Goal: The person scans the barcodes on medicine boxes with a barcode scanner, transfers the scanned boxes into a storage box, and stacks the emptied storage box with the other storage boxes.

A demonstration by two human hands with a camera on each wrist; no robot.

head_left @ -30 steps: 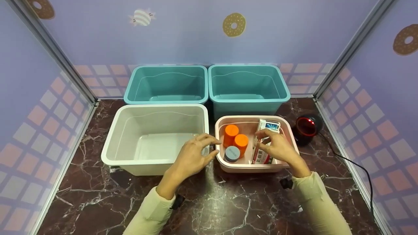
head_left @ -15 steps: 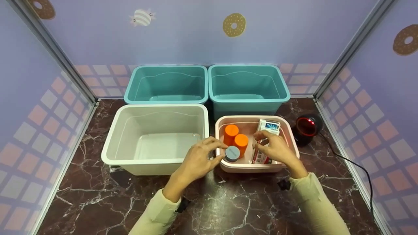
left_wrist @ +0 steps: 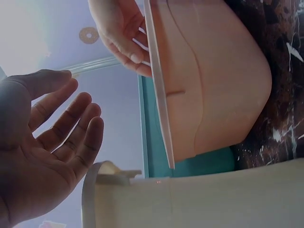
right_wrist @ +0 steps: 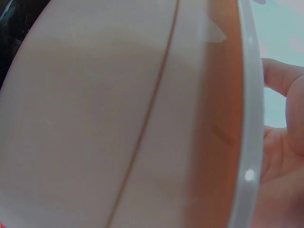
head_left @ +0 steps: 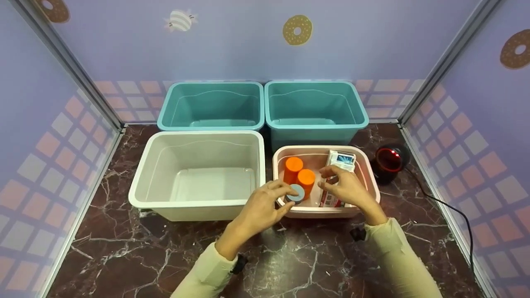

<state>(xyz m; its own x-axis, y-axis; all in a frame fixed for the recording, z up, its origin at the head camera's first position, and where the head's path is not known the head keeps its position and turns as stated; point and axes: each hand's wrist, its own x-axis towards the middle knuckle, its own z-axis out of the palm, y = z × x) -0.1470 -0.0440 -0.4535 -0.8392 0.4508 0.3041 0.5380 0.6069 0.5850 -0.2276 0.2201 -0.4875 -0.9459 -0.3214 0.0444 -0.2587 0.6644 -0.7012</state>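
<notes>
A pink bin [head_left: 319, 210] holds two bottles with orange caps [head_left: 293, 164], a grey-capped container [head_left: 296, 191], a white box with a blue picture [head_left: 344, 159] and a red-and-white box [head_left: 328, 199]. Above the grey cap is my left hand [head_left: 261, 209], thumb and fingers spread to either side of it. In the left wrist view that hand [left_wrist: 40, 154] shows loosely bent fingers holding nothing. My right hand [head_left: 348, 188] hovers over the boxes with a gap between thumb and forefinger. Past the bin's rim, the right wrist view shows only part of this hand [right_wrist: 278, 199].
Left of the pink bin stands a larger white bin [head_left: 136, 198]. Two teal bins, one at left [head_left: 211, 127] and one at right [head_left: 316, 126], stand behind. A black device with red lights [head_left: 389, 161] and a cable stands at right on the dark marbled table [head_left: 290, 256].
My left hand has moved right, from the gap between the white and pink bins to over the grey cap. The right hand has shifted slightly left over the boxes.
</notes>
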